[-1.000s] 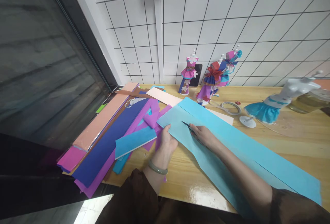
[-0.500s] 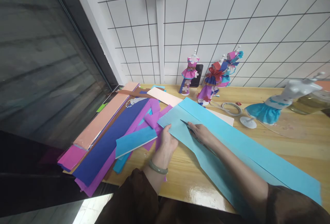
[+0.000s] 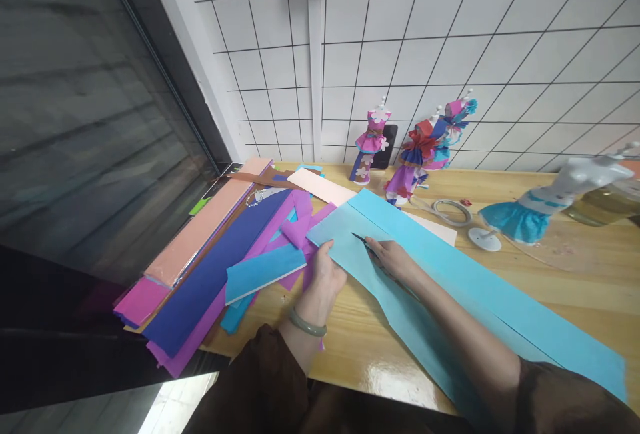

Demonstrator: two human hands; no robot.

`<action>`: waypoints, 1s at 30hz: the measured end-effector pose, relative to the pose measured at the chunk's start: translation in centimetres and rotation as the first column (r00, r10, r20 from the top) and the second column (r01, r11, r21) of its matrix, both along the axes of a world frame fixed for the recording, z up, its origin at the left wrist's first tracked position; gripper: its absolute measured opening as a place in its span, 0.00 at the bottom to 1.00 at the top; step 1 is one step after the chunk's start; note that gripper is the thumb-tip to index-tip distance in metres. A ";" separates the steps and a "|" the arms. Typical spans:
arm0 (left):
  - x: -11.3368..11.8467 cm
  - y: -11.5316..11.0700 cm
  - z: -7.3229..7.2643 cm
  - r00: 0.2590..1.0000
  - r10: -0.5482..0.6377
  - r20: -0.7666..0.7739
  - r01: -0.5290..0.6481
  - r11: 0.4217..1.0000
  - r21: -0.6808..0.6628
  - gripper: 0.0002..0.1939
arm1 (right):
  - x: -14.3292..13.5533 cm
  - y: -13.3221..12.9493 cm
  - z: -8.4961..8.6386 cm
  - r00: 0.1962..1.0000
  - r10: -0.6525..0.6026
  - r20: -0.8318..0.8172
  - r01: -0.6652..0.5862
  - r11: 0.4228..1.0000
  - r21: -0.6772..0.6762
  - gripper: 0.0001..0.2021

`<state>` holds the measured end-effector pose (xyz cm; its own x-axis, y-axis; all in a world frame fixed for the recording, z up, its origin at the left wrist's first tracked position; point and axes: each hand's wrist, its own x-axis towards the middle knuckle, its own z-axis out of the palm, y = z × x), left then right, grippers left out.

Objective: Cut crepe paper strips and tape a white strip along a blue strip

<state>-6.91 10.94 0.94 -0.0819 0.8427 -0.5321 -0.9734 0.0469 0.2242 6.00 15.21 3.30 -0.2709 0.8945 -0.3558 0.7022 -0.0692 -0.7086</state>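
A long sheet of light blue crepe paper slants across the table, with a folded strip along its far side. My left hand pinches its near left edge, thumb on top and the other fingers underneath. In my right hand are dark scissors, their tip over the paper and pointing left. My fingers hide most of the handles, and I cannot tell whether the lower blade lies beneath the sheet. Left of my left hand lies a folded darker blue piece on purple strips.
Stacked crepe paper in navy, peach and pink lies left. At the back stand several small dressed mannequins and a dark phone. A blue-skirted mannequin tilts at right, near a ring of white cord and a jar.
The whole view has shifted slightly, so things on the table appear a little farther right. Both hands, the scissors and the paper keep nearly the same positions relative to each other.
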 end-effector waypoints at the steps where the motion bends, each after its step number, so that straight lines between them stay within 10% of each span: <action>1: 0.0 0.0 0.0 1.000 0.003 0.000 -0.003 1.000 0.000 0.11 | 0.0 0.0 0.0 1.000 0.001 0.000 -0.001 1.000 -0.001 0.24; 30: -0.1 0.1 0.2 0.998 0.059 -0.015 -0.059 0.998 -0.032 0.12 | -1.4 1.0 0.2 1.000 0.019 0.009 -0.019 0.999 -0.042 0.24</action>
<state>-6.99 11.03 1.19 -0.1388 0.8184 -0.5577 -0.9714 -0.0028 0.2376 4.57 16.25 3.50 -0.2845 0.8733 -0.3956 0.7100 -0.0854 -0.6990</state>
